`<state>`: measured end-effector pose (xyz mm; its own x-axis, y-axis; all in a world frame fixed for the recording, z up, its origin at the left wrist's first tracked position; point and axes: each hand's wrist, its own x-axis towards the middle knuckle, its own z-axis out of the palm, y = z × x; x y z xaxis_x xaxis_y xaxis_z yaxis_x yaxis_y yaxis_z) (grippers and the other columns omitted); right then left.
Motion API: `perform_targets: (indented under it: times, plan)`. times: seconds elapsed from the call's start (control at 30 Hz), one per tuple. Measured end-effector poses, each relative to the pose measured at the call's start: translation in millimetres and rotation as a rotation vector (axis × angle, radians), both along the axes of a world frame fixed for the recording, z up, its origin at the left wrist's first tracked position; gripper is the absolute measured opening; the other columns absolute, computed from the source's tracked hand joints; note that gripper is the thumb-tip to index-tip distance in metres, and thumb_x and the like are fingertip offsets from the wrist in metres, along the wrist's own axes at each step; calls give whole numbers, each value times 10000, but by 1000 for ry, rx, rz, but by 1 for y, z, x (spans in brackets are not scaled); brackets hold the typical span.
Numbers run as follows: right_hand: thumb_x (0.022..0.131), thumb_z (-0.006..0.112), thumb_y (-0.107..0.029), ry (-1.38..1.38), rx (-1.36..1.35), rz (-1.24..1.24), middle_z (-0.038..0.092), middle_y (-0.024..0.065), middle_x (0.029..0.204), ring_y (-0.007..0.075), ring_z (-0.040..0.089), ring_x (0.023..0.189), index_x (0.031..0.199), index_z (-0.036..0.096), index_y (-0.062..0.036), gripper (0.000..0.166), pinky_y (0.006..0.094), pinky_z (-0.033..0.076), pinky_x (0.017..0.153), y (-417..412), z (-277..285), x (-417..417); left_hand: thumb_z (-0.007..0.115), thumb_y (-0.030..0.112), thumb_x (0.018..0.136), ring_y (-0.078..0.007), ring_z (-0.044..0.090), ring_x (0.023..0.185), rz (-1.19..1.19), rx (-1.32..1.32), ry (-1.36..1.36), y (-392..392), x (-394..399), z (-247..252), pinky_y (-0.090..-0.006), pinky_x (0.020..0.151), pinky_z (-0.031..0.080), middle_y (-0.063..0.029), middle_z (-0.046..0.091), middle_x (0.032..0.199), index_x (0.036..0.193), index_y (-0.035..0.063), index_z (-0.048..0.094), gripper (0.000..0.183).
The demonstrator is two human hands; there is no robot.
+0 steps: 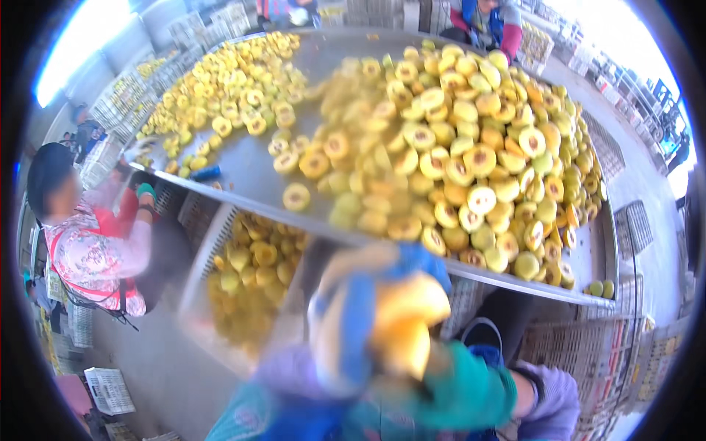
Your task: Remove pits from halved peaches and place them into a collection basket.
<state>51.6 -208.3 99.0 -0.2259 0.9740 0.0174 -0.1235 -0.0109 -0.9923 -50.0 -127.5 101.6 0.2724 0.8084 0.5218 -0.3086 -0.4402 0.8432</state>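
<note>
Halved yellow peaches with brown centres [480, 160] are heaped on a metal table [248, 182] before me. My left hand [353, 320], in a blue and white glove, is raised at the table's near edge and holds blurred yellow-orange peach pieces [413, 314]. My right hand [458, 386], in a green glove, is close against the underside of those pieces; its fingers are blurred and partly hidden, so its grip is unclear. Below the table edge, left of my hands, a white plastic crate [204, 264] holds more peach halves [259, 264].
A co-worker [94, 237] sits at the left by the table. Another person [491, 22] is across it. A blue object [205, 172] lies near the table's left edge. Stacked plastic crates [579, 353] stand at right, an upended crate [109, 390] on the floor at lower left.
</note>
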Motion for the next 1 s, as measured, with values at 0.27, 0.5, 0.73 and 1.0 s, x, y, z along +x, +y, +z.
perform_targets:
  times: [0.27, 0.5, 0.73, 1.0]
  plan:
    - [824, 652, -227, -663, 455, 51, 581, 151, 1060, 260, 604, 974, 1207, 480, 10, 483, 335, 499, 777, 23, 16, -19, 547, 354, 871, -274, 603, 882, -600, -299, -411, -9, -34, 66, -380, 773, 505, -199, 604, 956, 1164, -64, 458, 518]
    - [812, 664, -271, -917, 597, 8, 576, 130, 1095, 262, 596, 991, 1234, 469, -31, 523, 321, 495, 808, 17, 35, -20, 574, 387, 857, -268, 591, 918, -742, -414, -509, -5, -45, 76, -380, 804, 499, -194, 594, 986, 1206, -67, 417, 594]
    - [801, 675, -315, -1148, 686, -62, 570, 109, 1129, 264, 587, 1007, 1260, 458, -71, 563, 308, 491, 839, 7, 60, -24, 601, 420, 843, -262, 580, 954, -756, -588, -590, 6, -44, 82, -380, 835, 493, -188, 584, 1017, 1248, -70, 376, 674]
    - [782, 673, -75, -710, 450, -163, 601, 109, 706, 282, 605, 546, 926, 487, -17, 242, 338, 481, 484, 57, 14, -21, 392, 464, 924, -348, 627, 877, -318, -941, -646, 67, -67, -11, -446, 677, 562, -240, 596, 1031, 1151, -62, 491, 581]
